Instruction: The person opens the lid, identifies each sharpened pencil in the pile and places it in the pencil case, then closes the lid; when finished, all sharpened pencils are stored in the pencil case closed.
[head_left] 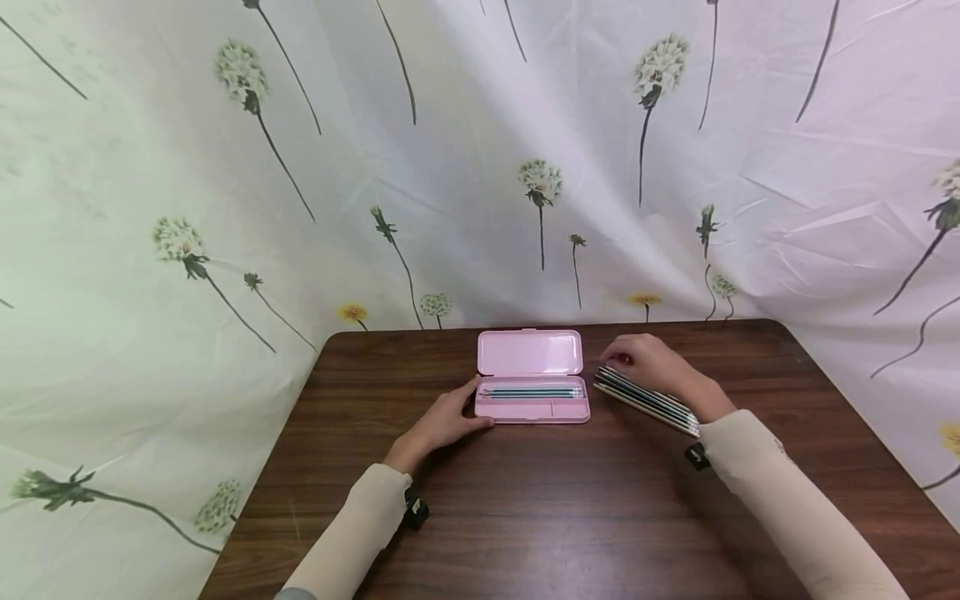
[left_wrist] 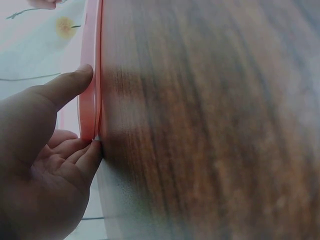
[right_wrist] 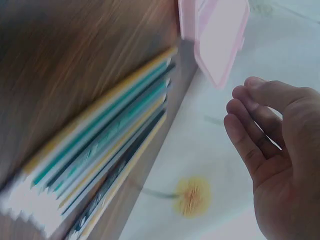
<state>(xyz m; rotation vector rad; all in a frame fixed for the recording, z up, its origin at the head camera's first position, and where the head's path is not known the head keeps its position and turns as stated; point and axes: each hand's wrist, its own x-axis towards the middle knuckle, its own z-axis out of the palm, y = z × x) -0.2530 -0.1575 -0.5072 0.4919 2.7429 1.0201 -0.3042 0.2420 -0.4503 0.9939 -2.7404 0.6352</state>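
Open pink pencil case at table centre, steadied at its 9 o'clock end by the loosely spread left hand; right hand, fingers relaxed, hovers over light, stiff, roll-prone pencils at 3 o'clock, probably best pinched mid-shaft.

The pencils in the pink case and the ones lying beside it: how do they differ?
The pencils in the case are few, lying level along the open pink case. The loose pencils are many, slanted on the table. The left hand touches the case's end; the right hand hovers over the loose row. Both sets lie side by side.
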